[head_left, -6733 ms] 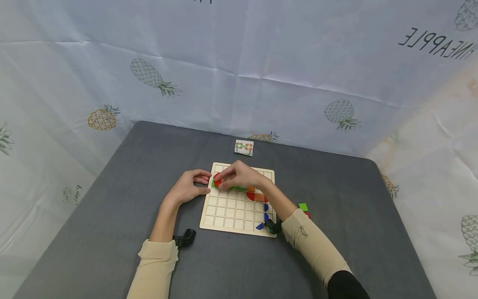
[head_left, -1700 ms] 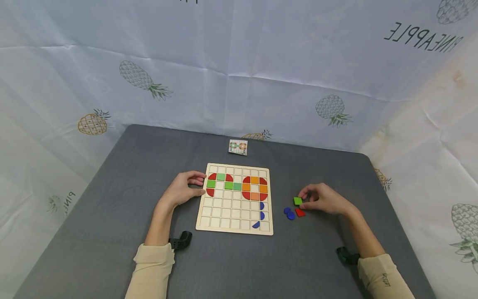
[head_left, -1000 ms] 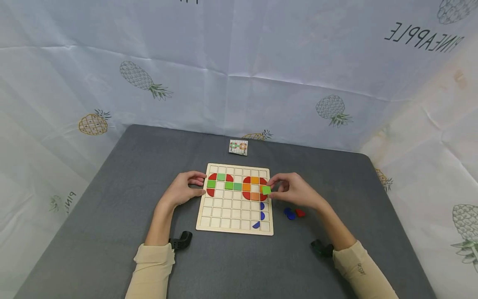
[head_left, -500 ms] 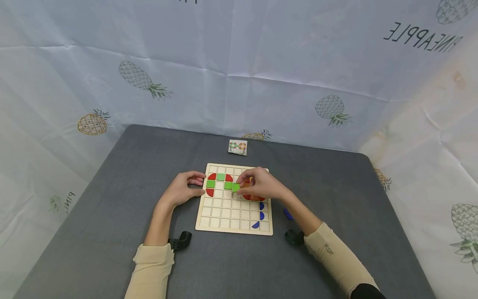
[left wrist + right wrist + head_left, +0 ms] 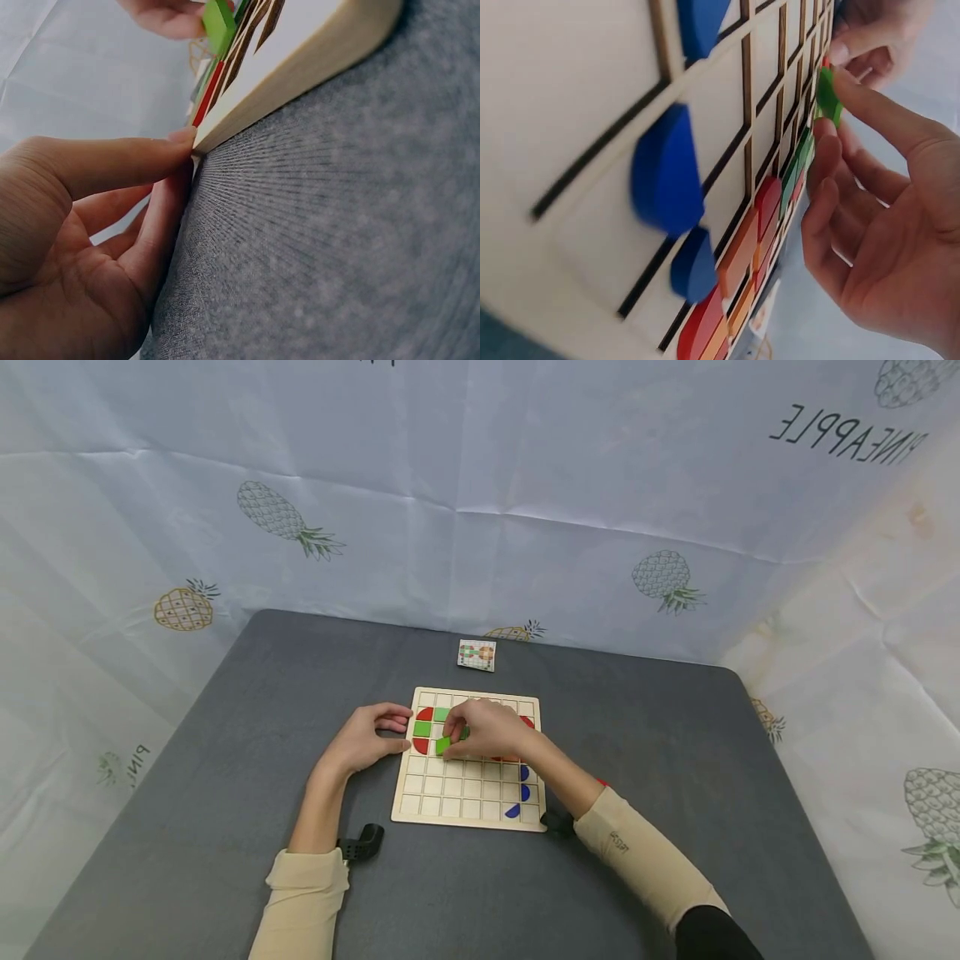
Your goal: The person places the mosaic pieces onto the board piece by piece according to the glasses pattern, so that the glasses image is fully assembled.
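Observation:
My right hand [image 5: 487,728] pinches a green square tile [image 5: 442,746] between thumb and fingers, over the left part of a wooden grid board [image 5: 465,823]. In the right wrist view the tile [image 5: 827,96] stands tilted on the grid. My left hand [image 5: 367,739] rests beside the board's left edge, thumb [image 5: 127,161] and fingers spread and touching it. Red rounded pieces [image 5: 421,746] and green squares [image 5: 422,728] lie around the held tile. Blue half-round pieces [image 5: 513,811] line the lower right cells. My right hand and forearm hide much of the orange and red group.
A small printed pattern card [image 5: 477,655] lies behind the board on the grey table [image 5: 337,652]. A bit of a red piece [image 5: 602,782] shows past my right forearm, which hides the spot of the loose blue pieces. Pineapple-print cloth surrounds the table.
My right hand took the green tile from the loose pieces at the right and carried it left across the board. Earlier it placed a red piece at the left. My left hand stays put.

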### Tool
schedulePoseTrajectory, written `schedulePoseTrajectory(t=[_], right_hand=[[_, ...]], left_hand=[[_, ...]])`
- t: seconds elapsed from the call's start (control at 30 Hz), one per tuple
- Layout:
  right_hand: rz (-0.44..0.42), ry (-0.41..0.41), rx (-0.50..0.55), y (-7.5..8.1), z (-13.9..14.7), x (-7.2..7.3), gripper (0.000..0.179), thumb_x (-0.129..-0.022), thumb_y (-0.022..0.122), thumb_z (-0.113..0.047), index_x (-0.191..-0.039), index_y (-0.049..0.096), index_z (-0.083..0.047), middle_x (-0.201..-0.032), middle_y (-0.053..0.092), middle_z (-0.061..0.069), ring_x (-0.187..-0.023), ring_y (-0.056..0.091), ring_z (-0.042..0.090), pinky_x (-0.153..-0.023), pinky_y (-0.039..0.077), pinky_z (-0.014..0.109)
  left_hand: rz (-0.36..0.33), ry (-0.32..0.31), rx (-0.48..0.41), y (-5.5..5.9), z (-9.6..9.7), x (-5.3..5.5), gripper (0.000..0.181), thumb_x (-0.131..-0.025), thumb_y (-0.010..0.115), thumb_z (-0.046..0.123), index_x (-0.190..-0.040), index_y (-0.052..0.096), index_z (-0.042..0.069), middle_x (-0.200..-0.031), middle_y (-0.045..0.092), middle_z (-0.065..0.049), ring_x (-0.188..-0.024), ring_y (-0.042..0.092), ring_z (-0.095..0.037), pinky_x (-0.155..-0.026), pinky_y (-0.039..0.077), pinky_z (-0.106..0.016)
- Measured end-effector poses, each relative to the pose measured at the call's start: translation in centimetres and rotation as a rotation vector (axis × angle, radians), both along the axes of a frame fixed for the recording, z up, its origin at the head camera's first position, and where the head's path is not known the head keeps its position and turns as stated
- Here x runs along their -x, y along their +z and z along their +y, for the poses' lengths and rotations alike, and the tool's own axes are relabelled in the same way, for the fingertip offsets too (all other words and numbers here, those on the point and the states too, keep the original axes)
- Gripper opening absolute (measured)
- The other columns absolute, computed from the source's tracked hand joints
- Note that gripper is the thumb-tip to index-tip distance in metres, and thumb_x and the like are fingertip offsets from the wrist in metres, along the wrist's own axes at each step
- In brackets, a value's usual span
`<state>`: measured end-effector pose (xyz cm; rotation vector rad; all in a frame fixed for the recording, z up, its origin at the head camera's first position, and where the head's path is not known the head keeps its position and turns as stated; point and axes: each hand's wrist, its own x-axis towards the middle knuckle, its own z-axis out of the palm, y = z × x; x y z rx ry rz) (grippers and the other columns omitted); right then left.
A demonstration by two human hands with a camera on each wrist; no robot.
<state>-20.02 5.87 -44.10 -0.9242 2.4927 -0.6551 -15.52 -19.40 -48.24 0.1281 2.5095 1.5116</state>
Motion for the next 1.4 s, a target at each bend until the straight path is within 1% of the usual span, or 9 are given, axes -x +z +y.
schedulePoseTrajectory(t=[0.13, 0.3, 0.43, 0.67, 0.93, 1.07, 1.17, 1.4], right_hand=[[0.019, -0.017, -0.069, 0.1, -1.0, -0.2, 0.023, -0.091, 0.089, -0.035, -0.105, 0.077, -0.021, -0.092, 0.075, -0.010, -0.080, 0.066, 0.005, -0.069, 0.051, 0.028], [0.028, -0.021, -0.105, 0.2, -1.4, -0.4, 0.027, -0.090, 0.090, -0.037, -0.108, 0.077, -0.021, -0.089, 0.074, -0.012, -0.078, 0.066, 0.004, -0.069, 0.052, 0.030], [0.024, -0.016, -0.107, 0.4, -1.4, -0.4, 0.028, -0.090, 0.091, -0.036, -0.109, 0.078, -0.020, -0.087, 0.073, -0.012, -0.078, 0.065, 0.005, -0.068, 0.051, 0.029], [-0.004, -0.022, -0.076, 0.3, -0.7, -0.5, 0.024, -0.092, 0.088, -0.032, -0.110, 0.079, -0.020, -0.084, 0.072, -0.011, -0.076, 0.064, 0.006, -0.066, 0.048, 0.027], [-0.040, -0.035, 0.042, 0.7, 1.6, -1.0, 0.024, -0.092, 0.088, -0.028, -0.111, 0.081, -0.015, -0.087, 0.076, -0.009, -0.079, 0.066, 0.006, -0.076, 0.052, 0.026], [-0.041, -0.031, 0.096, 0.9, 3.2, -1.2, 0.026, -0.094, 0.087, -0.027, -0.113, 0.081, -0.011, -0.090, 0.077, -0.006, -0.073, 0.065, 0.009, -0.073, 0.051, 0.025], [-0.050, -0.037, 0.112, 0.9, 4.5, -1.5, 0.027, -0.094, 0.086, -0.027, -0.114, 0.081, -0.009, -0.091, 0.077, -0.006, -0.073, 0.064, 0.011, -0.070, 0.050, 0.024], [-0.084, -0.115, 0.101, 1.3, 8.2, -2.4, 0.026, -0.092, 0.088, -0.028, -0.112, 0.080, -0.012, -0.095, 0.076, -0.006, -0.073, 0.062, 0.014, -0.066, 0.049, 0.025]], left_hand=[[0.004, -0.005, -0.001, 0.0, -0.1, 0.0, 0.052, -0.094, 0.080, 0.000, -0.143, 0.065, -0.002, -0.131, 0.073, -0.024, -0.120, 0.070, -0.036, -0.097, 0.055, -0.036], [0.004, -0.004, -0.004, 0.0, 0.0, 0.0, 0.052, -0.094, 0.080, 0.000, -0.143, 0.066, -0.002, -0.131, 0.073, -0.024, -0.120, 0.070, -0.036, -0.097, 0.055, -0.036], [-0.003, 0.001, -0.006, 0.1, 0.1, 0.0, 0.051, -0.093, 0.080, 0.000, -0.143, 0.066, -0.002, -0.131, 0.073, -0.024, -0.119, 0.070, -0.035, -0.096, 0.055, -0.035], [-0.009, 0.003, -0.004, 0.1, 0.2, 0.0, 0.051, -0.093, 0.080, 0.000, -0.142, 0.066, -0.002, -0.130, 0.073, -0.024, -0.119, 0.070, -0.035, -0.096, 0.055, -0.035], [-0.014, 0.010, -0.001, 0.1, 0.3, 0.1, 0.052, -0.094, 0.080, -0.001, -0.143, 0.066, -0.002, -0.130, 0.072, -0.024, -0.119, 0.069, -0.035, -0.096, 0.055, -0.035], [-0.020, 0.010, -0.005, 0.2, 0.3, 0.0, 0.053, -0.094, 0.080, -0.001, -0.144, 0.065, -0.002, -0.131, 0.072, -0.024, -0.119, 0.069, -0.035, -0.095, 0.055, -0.034], [-0.018, 0.009, -0.005, 0.2, 0.2, 0.0, 0.053, -0.094, 0.080, -0.001, -0.144, 0.065, -0.002, -0.131, 0.072, -0.025, -0.120, 0.068, -0.036, -0.094, 0.055, -0.033], [-0.017, 0.006, -0.006, 0.1, 0.1, -0.1, 0.053, -0.094, 0.080, 0.001, -0.145, 0.064, -0.002, -0.132, 0.071, -0.024, -0.121, 0.068, -0.035, -0.095, 0.055, -0.034]])
